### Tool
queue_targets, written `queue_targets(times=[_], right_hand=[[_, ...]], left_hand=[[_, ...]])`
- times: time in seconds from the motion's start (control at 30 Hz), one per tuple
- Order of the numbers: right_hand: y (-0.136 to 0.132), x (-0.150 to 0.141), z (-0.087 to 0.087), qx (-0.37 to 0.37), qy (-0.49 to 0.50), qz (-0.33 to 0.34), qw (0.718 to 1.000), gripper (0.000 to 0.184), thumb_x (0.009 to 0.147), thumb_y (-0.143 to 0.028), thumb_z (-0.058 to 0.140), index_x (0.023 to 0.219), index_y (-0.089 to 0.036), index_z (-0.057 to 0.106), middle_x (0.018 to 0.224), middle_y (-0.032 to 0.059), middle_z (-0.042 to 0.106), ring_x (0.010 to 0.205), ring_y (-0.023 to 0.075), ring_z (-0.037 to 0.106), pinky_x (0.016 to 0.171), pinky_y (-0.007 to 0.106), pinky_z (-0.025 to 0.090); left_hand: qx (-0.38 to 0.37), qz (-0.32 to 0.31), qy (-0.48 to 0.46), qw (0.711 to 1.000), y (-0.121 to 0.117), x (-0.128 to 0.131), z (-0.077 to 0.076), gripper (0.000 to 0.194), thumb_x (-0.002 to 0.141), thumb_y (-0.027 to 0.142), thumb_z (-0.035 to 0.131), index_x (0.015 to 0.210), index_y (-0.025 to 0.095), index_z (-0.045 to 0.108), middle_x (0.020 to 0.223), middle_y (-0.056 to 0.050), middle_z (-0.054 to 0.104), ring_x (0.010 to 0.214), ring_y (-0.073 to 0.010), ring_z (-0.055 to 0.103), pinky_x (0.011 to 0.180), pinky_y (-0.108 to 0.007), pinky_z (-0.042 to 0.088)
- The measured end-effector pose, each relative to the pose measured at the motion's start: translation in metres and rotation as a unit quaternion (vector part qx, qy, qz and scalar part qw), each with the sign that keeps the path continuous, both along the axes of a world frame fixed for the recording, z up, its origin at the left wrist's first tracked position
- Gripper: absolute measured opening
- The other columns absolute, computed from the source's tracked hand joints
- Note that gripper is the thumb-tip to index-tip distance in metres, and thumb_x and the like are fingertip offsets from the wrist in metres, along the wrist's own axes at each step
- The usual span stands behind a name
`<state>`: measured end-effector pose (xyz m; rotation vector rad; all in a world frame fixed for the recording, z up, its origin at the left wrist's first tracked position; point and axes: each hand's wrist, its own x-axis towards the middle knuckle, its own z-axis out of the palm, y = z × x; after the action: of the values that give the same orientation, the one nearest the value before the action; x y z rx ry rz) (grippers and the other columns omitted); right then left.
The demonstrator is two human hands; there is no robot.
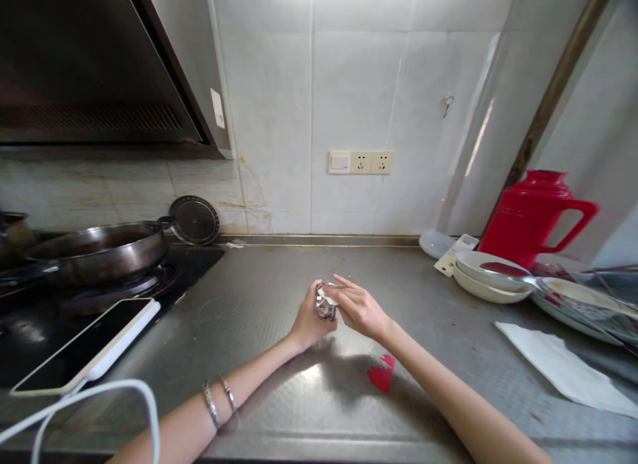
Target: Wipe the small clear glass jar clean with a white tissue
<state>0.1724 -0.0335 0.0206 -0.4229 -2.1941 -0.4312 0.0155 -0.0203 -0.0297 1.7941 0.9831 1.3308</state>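
Note:
My left hand (310,326) is wrapped round a small shiny container (325,310) that looks like clear glass, above the middle of the metal counter (259,298). Its mouth tilts towards me, and the fingers hide much of its sides. From the right, my right hand (366,312) reaches over with its fingertips pinched on a white scrap (327,294), likely tissue, at the container's rim. The little finger sticks out. On the counter below my right wrist lies a red, jagged-edged flat piece (382,373).
At left, a phone (90,348) with a white cable overlaps the stove edge, near a steel pan (107,251). A red thermos jug (526,218), stacked bowls (491,288), dishes and a white napkin (568,371) occupy the right. Wall sockets (371,163) are ahead.

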Motion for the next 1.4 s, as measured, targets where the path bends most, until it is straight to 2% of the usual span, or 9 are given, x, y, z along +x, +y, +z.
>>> queue_targets(times=[0.13, 0.23, 0.4, 0.6, 0.77, 0.93, 1.03, 1.2, 1.4], right_hand=[[0.005, -0.004, 0.000, -0.049, 0.135, -0.025, 0.989, 0.030, 0.091, -0.007, 0.039, 0.106, -0.020, 0.061, 0.088, 0.0041, 0.073, 0.095, 0.0188, 0.070, 0.096, 0.038, 0.054], [0.015, -0.007, 0.002, -0.106, 0.216, -0.088, 0.967, 0.023, 0.092, -0.015, 0.043, 0.096, -0.022, 0.065, 0.084, 0.0031, 0.074, 0.097, 0.0217, 0.070, 0.090, 0.036, 0.055], [0.021, -0.007, 0.005, -0.192, 0.134, -0.081, 0.969, 0.025, 0.092, -0.015, 0.042, 0.099, -0.022, 0.066, 0.089, 0.0036, 0.074, 0.081, 0.0172, 0.072, 0.081, 0.030, 0.057], [0.008, -0.009, 0.009, -0.088, 0.042, -0.066, 0.993, 0.033, 0.091, -0.008, 0.038, 0.114, -0.017, 0.059, 0.104, 0.0105, 0.072, 0.100, 0.0202, 0.068, 0.094, 0.039, 0.053], [0.002, -0.009, 0.012, -0.061, 0.024, -0.034, 0.997, 0.031, 0.091, -0.010, 0.040, 0.114, -0.018, 0.059, 0.106, 0.0097, 0.071, 0.102, 0.0205, 0.068, 0.097, 0.039, 0.051], [0.009, -0.003, 0.015, -0.180, 0.237, -0.116, 0.948, 0.027, 0.094, -0.030, 0.044, 0.079, -0.018, 0.064, 0.065, 0.0007, 0.067, 0.067, 0.0165, 0.069, 0.058, 0.021, 0.052], [0.017, 0.000, 0.014, -0.207, 0.255, -0.148, 0.933, 0.035, 0.094, -0.037, 0.044, 0.070, -0.017, 0.061, 0.056, -0.0016, 0.061, 0.051, 0.0113, 0.059, 0.049, 0.017, 0.045], [0.020, -0.002, 0.007, -0.181, 0.159, -0.066, 0.968, 0.025, 0.094, -0.022, 0.042, 0.090, -0.021, 0.067, 0.077, 0.0008, 0.072, 0.078, 0.0175, 0.072, 0.081, 0.029, 0.055], [0.012, -0.002, 0.007, -0.067, 0.101, -0.039, 0.992, 0.041, 0.091, -0.006, 0.036, 0.123, -0.023, 0.055, 0.094, 0.0031, 0.073, 0.086, 0.0167, 0.071, 0.104, 0.047, 0.046]], left_hand=[[-0.007, 0.008, 0.004, 1.000, 0.000, 0.001, 0.002, 0.082, 0.053, 0.010, 0.070, 0.126, 0.021, 0.036, 0.107, -0.005, 0.062, 0.088, -0.0173, 0.061, 0.079, -0.029, 0.047], [0.012, 0.014, 0.000, 1.000, 0.001, 0.002, 0.002, 0.080, 0.052, 0.008, 0.070, 0.125, 0.021, 0.039, 0.115, -0.006, 0.059, 0.103, -0.0212, 0.058, 0.090, -0.033, 0.044], [0.022, 0.018, 0.013, 1.000, -0.001, 0.003, 0.006, 0.081, 0.053, 0.009, 0.071, 0.126, 0.020, 0.039, 0.120, -0.008, 0.057, 0.109, -0.0235, 0.056, 0.093, -0.035, 0.043], [0.023, 0.024, 0.034, 0.999, -0.001, 0.002, 0.016, 0.073, 0.053, 0.010, 0.070, 0.119, 0.021, 0.042, 0.100, -0.002, 0.063, 0.083, -0.0171, 0.061, 0.072, -0.027, 0.047], [0.041, -0.005, 0.016, 0.999, 0.001, 0.001, 0.016, 0.067, 0.054, 0.009, 0.067, 0.116, 0.021, 0.044, 0.101, -0.002, 0.062, 0.086, -0.0174, 0.060, 0.075, -0.028, 0.048], [-0.020, -0.003, 0.007, 1.000, -0.001, 0.000, 0.014, 0.078, 0.053, 0.015, 0.074, 0.124, 0.019, 0.039, 0.102, -0.004, 0.063, 0.084, -0.0172, 0.061, 0.075, -0.028, 0.048], [-0.019, 0.000, 0.015, 1.000, -0.002, 0.000, 0.014, 0.081, 0.054, 0.014, 0.075, 0.126, 0.018, 0.039, 0.107, -0.006, 0.063, 0.089, -0.0187, 0.062, 0.081, -0.030, 0.048], [0.015, -0.005, 0.033, 0.999, -0.003, -0.001, 0.018, 0.078, 0.055, 0.015, 0.076, 0.125, 0.020, 0.042, 0.108, -0.004, 0.063, 0.092, -0.0196, 0.062, 0.083, -0.031, 0.048], [0.007, 0.004, 0.029, 1.000, -0.005, -0.003, 0.028, 0.076, 0.054, 0.017, 0.078, 0.122, 0.021, 0.044, 0.100, -0.002, 0.066, 0.088, -0.0186, 0.063, 0.079, -0.029, 0.049]])
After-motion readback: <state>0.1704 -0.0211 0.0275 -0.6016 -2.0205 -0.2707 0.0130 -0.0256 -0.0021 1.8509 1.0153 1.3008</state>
